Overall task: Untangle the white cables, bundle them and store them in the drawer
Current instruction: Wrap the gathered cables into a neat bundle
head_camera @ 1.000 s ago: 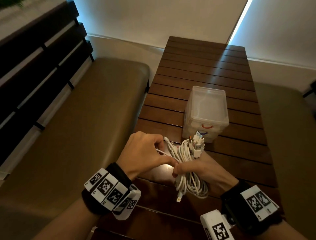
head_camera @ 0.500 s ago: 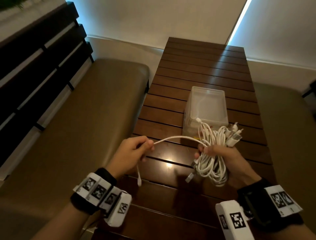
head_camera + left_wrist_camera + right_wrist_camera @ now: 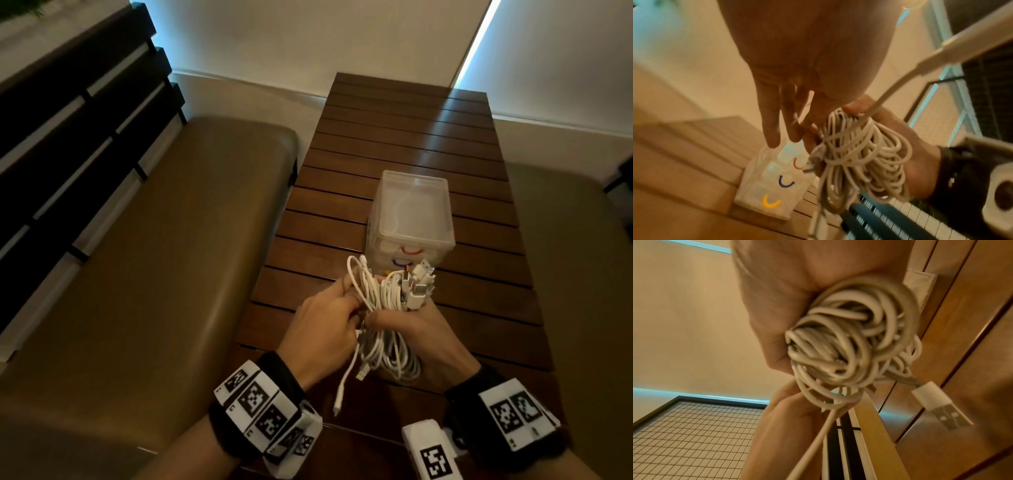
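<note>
The right hand (image 3: 416,330) has its grip clamped round the middle of the cables (image 3: 388,301), held above the bench (image 3: 404,133) with plugs sticking up past the fingers and loops hanging below. The left hand (image 3: 325,322), touching it on the left, pinches a strand at the bundle's side. The drawers (image 3: 412,219) stand just beyond both hands.
</note>
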Tool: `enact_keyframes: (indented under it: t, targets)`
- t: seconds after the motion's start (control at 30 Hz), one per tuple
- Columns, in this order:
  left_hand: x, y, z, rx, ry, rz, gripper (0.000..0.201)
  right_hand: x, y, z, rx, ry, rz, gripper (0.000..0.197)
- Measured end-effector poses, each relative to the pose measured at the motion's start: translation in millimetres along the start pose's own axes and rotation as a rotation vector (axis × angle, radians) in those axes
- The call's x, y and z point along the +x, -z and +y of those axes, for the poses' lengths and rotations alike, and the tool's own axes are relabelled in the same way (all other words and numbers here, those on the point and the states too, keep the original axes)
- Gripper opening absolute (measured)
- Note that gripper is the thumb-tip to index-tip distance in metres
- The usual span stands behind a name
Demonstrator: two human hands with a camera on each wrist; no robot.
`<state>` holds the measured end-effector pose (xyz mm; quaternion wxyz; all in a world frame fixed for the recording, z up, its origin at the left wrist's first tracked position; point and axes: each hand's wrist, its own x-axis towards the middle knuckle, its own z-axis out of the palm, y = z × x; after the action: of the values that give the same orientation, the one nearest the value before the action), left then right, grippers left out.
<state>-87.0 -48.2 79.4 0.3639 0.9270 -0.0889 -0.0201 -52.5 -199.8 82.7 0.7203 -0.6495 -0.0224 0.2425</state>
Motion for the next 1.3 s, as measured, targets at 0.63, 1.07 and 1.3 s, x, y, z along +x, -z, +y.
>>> enact_keyframes:
  t: [0.63, 1.07, 1.3]
  targets:
    - [7, -4, 5, -0.889, 0.298, -0.018, 0.064, -5, -7, 13, -0.061, 0.154, -0.035, 0.021]
    - [-25, -27, -16, -0.568, 0.337, -0.286, 0.053, 2, 21, 23, -0.075, 0.238, 0.225, 0.022]
    - [-34, -19, -28, -0.622, 0.199, 0.102, 0.013, 0, 36, 18, -0.066, 0.214, 0.221, 0.025]
